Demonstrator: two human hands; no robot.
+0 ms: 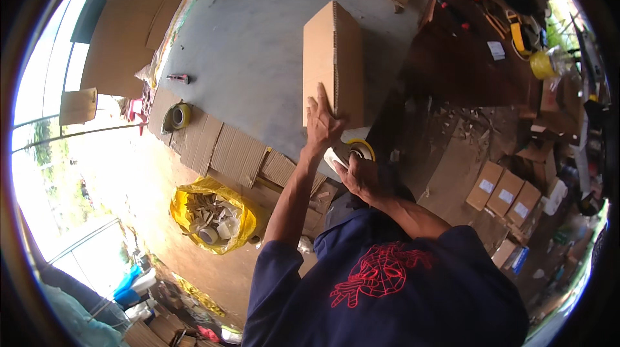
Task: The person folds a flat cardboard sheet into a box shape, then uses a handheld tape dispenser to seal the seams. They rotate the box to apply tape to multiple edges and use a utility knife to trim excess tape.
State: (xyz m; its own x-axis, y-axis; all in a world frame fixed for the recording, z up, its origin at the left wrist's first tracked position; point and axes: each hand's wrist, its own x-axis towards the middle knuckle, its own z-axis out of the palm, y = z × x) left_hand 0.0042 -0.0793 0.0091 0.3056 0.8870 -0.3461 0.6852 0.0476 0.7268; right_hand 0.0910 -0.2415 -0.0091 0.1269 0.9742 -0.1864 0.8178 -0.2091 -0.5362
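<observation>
Box (319,56) just beyond the left hand (325,127)
Its long axis runs away from that open, touching hand; the right hand (363,179), farther off, grips a tape dispenser (368,146).

Left hand (325,125) out front, fingers (321,96) extended; right hand (363,179) closer in, curled, forearm (416,216) slanting.

From here I see a utility knife (179,78) and a tape roll (181,116) along the bench's left side. A yellow bag (248,210) bulges with cardboard scraps (205,207). Across the room, red-handled tools (465,25) lie near a white paper slip (496,50); three labelled cartons (506,192) sit lower down.
</observation>
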